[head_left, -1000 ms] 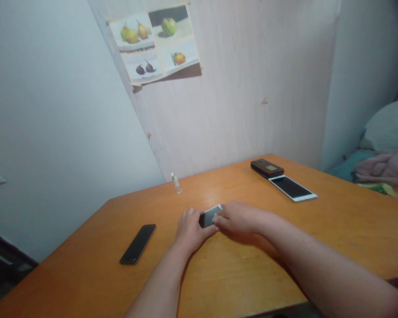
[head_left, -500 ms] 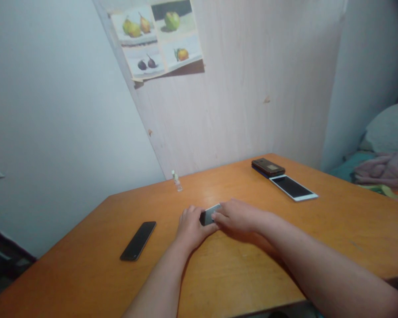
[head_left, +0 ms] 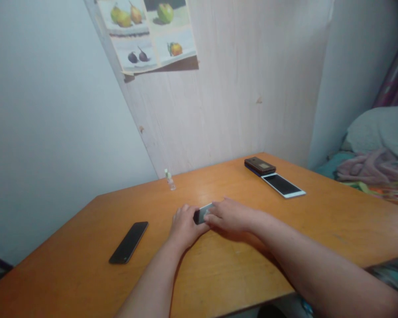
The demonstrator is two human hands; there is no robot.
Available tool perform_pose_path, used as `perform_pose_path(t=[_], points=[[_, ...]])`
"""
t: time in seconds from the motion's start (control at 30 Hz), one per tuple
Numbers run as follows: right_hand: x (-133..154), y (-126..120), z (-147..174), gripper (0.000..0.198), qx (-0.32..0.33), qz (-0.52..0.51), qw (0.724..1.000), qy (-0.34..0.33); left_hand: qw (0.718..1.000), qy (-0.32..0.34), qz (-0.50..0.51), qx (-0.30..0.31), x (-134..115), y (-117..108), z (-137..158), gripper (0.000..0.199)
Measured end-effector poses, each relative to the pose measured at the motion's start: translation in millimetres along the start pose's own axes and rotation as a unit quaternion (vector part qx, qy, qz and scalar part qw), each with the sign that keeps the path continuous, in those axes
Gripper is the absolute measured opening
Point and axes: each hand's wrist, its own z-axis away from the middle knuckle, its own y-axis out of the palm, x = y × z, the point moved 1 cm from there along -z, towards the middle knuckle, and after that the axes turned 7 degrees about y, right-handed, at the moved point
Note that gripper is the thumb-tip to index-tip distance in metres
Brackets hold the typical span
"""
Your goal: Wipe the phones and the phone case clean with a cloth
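Near the middle of the table, a small phone (head_left: 204, 213) with a dark and grey face lies between my two hands. My left hand (head_left: 185, 225) is closed around its left end, thumb along the near edge. At the other end, my right hand (head_left: 230, 215) grips the phone, with bent fingers over its face. Both ends of the phone are hidden by my hands. To the left of my left hand, a black smartphone (head_left: 129, 243) lies flat, apart from it.
A small clear bottle (head_left: 170, 180) stands near the back edge of the wooden table (head_left: 245, 269). At the back right lie a white tablet (head_left: 283, 185) and a stacked brown case (head_left: 260, 165). Fruit pictures (head_left: 149, 35) hang on the wall; bedding (head_left: 371, 168) is at the right.
The view has turned slightly to the right, so everything appears further left. Both hands stay on the phone in nearly the same pose.
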Motion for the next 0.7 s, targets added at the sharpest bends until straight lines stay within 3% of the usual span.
perform_pose_path(t=[0.27, 0.5, 0.7], points=[[-2.7, 12.6, -17.4, 0.047, -0.024, -0.04, 0.999, 0.007, 0.999, 0.013, 0.027, 0.013, -0.8, -3.1, 0.8, 0.06], [-14.7, 13.2, -11.2, 0.047, -0.042, -0.045, 0.998, 0.01, 0.998, 0.022, 0.032, 0.058, -3.0, -10.6, 1.5, 0.048], [-15.1, 4.3, -2.7, 0.053, -0.012, -0.054, 0.998, 0.018, 0.998, 0.013, 0.057, 0.033, 1.6, -5.8, 1.7, 0.053]])
